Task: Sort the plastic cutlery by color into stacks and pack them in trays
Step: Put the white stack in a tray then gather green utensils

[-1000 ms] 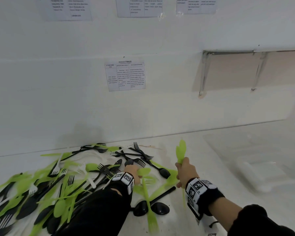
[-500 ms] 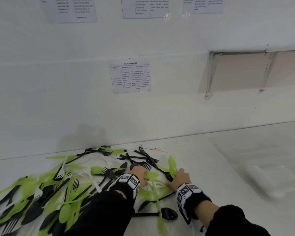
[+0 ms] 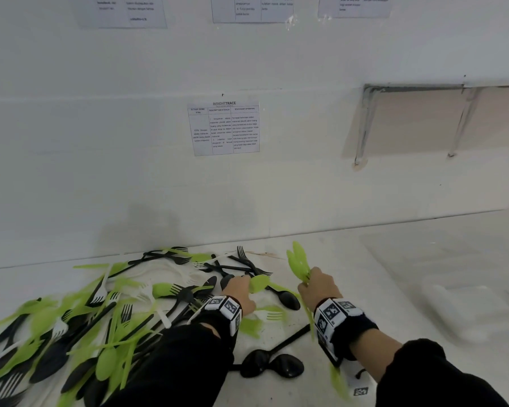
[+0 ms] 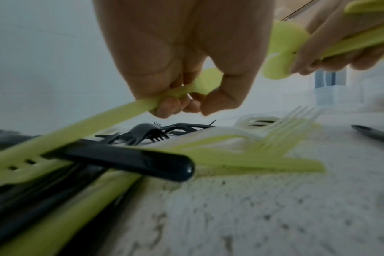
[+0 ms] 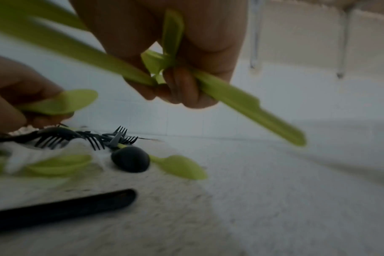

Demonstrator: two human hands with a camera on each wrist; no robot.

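Observation:
A mixed pile of green, black and white plastic cutlery spreads over the left of the white counter. My left hand pinches one green spoon by its neck, just above the pile; the left wrist view shows the fingers curled round that green spoon. My right hand grips a bunch of green cutlery, bowls pointing up and away, handles trailing under the wrist. In the right wrist view the fingers are curled round the green bunch.
Clear plastic trays lie on the counter at the right. Two black spoons lie between my forearms, another black spoon between my hands. A white wall with taped paper sheets runs along the back.
My right hand dipped down to the pile and has come back up with the green bunch raised. My left hand has taken a green spoon from the pile.

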